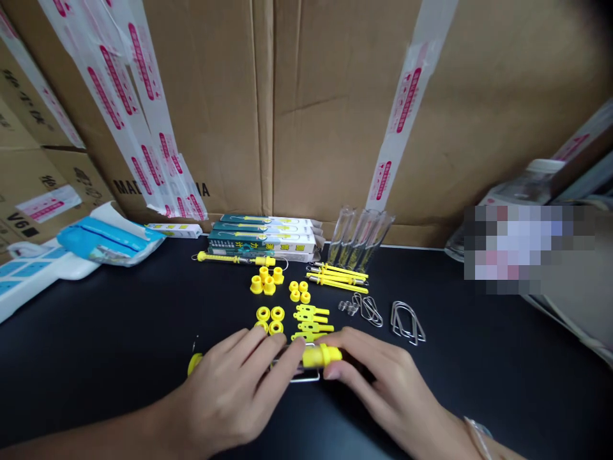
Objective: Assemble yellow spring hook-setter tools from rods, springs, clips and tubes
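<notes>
A tubular spring scale [313,358] lies crosswise low in front of me, with a clear barrel and yellow ends. My left hand [234,383] wraps over its barrel and hides most of it. At the yellow right end, my right hand [378,374] grips between thumb and fingers. A bent wire hook [305,379] shows beside the barrel, by my left fingers. Just beyond my hands lie flat yellow slotted pieces [313,326] and yellow rings [276,313]. Farther off are yellow flanged caps [269,285] and small yellow collars [295,296].
A finished spring scale [234,259] lies before stacked boxes [263,239]. Clear tubes [361,236] stand behind yellow rods [338,279]. Small springs [348,307] and wire hooks [407,322] lie right. A blue packet [112,236] is left, a plastic bottle [522,185] right; cardboard [330,121] closes the back.
</notes>
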`<state>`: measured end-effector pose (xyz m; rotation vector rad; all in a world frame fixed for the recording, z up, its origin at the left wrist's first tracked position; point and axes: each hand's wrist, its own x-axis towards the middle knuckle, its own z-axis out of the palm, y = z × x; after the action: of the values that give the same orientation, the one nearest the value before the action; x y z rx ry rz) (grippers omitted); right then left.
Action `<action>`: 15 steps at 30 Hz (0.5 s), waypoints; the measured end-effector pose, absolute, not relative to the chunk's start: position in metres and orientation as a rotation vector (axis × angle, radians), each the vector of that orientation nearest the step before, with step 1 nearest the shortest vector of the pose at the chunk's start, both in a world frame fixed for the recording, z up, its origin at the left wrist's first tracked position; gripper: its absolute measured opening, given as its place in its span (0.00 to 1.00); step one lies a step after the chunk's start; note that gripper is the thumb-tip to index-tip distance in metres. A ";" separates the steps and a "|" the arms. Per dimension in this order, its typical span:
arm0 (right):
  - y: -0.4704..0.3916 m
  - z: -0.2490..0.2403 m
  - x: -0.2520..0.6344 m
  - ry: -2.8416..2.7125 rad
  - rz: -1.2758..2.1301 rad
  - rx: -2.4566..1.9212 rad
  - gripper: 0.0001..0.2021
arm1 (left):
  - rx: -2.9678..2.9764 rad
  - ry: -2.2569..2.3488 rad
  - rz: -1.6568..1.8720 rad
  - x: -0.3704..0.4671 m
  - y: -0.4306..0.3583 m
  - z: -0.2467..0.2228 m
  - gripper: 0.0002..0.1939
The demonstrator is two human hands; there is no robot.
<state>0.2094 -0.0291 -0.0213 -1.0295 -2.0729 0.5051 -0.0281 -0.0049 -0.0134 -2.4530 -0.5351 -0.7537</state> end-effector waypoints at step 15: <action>-0.039 -0.019 0.201 -1.877 0.724 -1.123 0.18 | -2.346 -0.610 -0.653 0.003 -0.009 -0.007 0.14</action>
<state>0.2010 -0.0394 -0.0193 -1.1234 -1.8771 0.7244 0.0032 -0.0091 -0.0069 -2.3457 -0.6102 -0.6531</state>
